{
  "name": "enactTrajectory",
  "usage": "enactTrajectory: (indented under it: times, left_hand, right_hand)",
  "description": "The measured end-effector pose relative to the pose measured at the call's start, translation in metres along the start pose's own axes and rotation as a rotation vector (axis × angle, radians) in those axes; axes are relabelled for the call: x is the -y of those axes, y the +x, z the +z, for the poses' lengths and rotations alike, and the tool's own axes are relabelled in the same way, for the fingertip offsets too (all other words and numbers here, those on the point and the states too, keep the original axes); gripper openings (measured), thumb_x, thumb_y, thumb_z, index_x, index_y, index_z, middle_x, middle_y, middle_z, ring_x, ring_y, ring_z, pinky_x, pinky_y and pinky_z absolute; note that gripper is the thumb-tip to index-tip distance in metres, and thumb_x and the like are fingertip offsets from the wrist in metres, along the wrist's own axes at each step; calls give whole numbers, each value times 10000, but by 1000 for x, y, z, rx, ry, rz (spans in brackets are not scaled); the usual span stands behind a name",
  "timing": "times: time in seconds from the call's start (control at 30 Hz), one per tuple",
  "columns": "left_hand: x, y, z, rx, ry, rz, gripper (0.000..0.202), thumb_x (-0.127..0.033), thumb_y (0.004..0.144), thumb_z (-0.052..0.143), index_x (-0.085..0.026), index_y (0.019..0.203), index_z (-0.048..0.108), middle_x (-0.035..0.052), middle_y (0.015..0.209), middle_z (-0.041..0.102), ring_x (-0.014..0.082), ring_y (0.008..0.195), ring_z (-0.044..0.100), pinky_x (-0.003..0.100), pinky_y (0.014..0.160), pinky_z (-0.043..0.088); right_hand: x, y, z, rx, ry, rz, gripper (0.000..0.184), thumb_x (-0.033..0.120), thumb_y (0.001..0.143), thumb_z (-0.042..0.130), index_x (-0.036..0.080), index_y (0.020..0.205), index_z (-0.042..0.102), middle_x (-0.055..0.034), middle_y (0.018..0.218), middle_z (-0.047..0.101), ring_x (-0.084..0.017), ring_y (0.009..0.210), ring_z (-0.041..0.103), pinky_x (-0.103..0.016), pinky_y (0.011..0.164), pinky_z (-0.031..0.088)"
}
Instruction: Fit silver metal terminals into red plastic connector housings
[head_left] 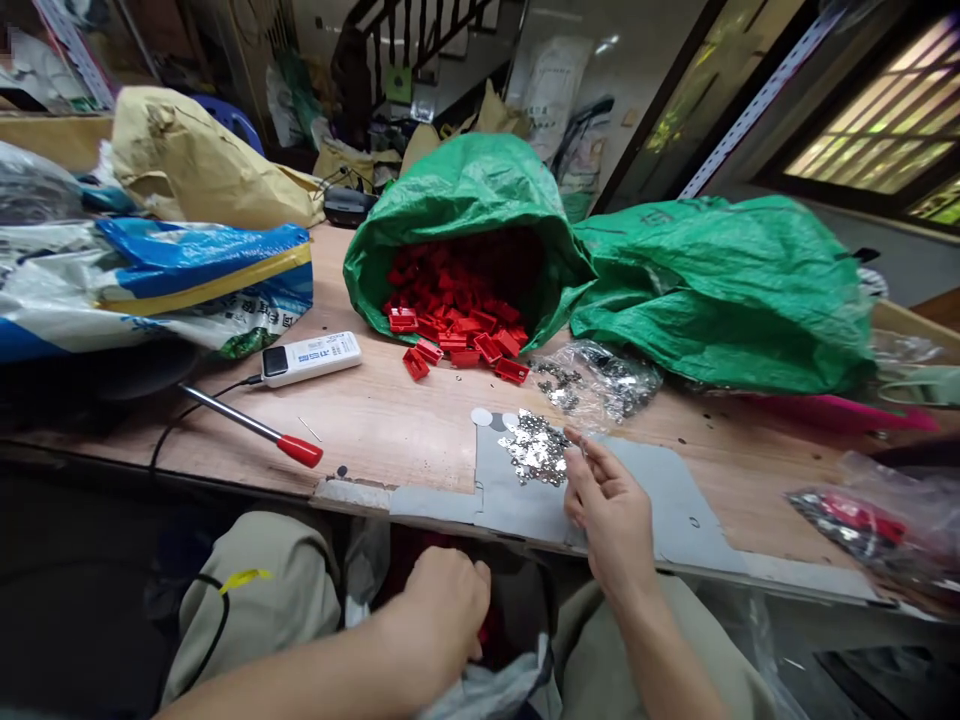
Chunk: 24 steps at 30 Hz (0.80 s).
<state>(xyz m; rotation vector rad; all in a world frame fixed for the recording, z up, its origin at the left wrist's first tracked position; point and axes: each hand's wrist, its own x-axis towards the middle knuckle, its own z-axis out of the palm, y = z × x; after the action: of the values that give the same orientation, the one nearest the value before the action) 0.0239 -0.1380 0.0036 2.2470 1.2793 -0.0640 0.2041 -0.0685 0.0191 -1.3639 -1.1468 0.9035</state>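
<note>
My right hand (611,505) is at the table's front edge beside a pile of small shiny metal pieces (536,450). Its thumb and fingertips are pinched together, and what they hold is too small to make out. Low over my lap, my left hand (448,605) curls downward above an open grey-white plastic bag (502,690). The fingertips there are mostly hidden, so anything in them cannot be seen. Red plastic parts (465,320) spill out of the mouth of a green woven sack (480,180) onto the table.
A second green sack (720,290) and a clear bag of metal pieces (600,380) lie to the right. A red-handled lever (300,450), a white device (311,358) with a cable, and a blue-white bag (202,270) are at left. A grey mat (652,490) covers the front edge.
</note>
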Motion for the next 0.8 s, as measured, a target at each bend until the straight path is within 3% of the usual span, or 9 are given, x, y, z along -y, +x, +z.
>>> enactTrajectory:
  times: [0.07,0.2,0.27,0.37,0.47,0.57,0.63,0.7,0.8]
  left_hand:
    - [-5,8,17,30,121,-21,556,-319,674,867,-58,1125,675,220,887,730,367,804,703,342,593,434]
    - [0,11,9,144,-92,356,479,-581,808,690,-188,1080,717,143,873,766,333,800,732,335,608,462]
    - [6,11,-7,50,-261,453,390,-523,835,689,-236,1098,722,104,915,779,310,858,738,330,665,488]
    - [15,14,-26,-152,-599,450,325,-392,862,698,-259,1158,710,65,974,780,253,902,731,310,785,516]
    - [25,21,-39,-397,-956,255,357,-396,895,650,-261,1225,664,57,1006,749,201,848,707,285,758,540]
    - [37,31,-45,-653,-1282,-1,570,-500,877,643,-282,1385,506,105,1285,621,193,889,689,280,661,576]
    - [44,37,-47,-650,-1470,-56,671,-572,834,665,-271,1404,476,127,1329,579,195,868,690,286,609,590]
    - [48,42,-48,-567,-1590,-34,674,-616,790,688,-211,1315,563,112,1146,661,179,771,682,281,576,588]
    - [49,44,-50,-555,-1648,-33,633,-635,760,705,-153,1166,639,30,780,666,136,615,626,247,538,559]
  right_hand:
    - [8,14,8,73,-222,-81,508,517,839,698,170,1209,681,60,619,394,-106,487,330,-249,455,285]
    - [28,74,33,130,-772,-326,343,358,898,595,171,1159,716,2,643,542,-177,618,498,-281,613,376]
    - [33,109,50,97,-948,-323,285,268,887,572,167,1101,730,-67,766,652,-225,752,573,-297,678,381]
    - [33,140,69,85,-991,-268,122,196,803,620,142,818,728,-123,763,672,-264,789,599,-314,699,377]
    - [30,128,73,104,-942,-241,122,205,785,607,156,684,655,-92,685,642,-237,720,588,-303,672,377]
    - [28,78,69,248,-823,-247,208,250,813,566,175,620,592,-15,619,593,-170,646,552,-250,614,385]
    - [26,43,65,360,-752,-238,255,294,829,567,174,604,582,15,578,556,-142,601,523,-225,564,381]
    - [25,20,58,470,-658,-239,344,379,891,536,170,622,582,30,566,516,-123,565,477,-218,533,365]
    - [25,29,40,502,-673,-270,436,472,952,481,161,696,648,23,578,517,-132,559,477,-231,535,369]
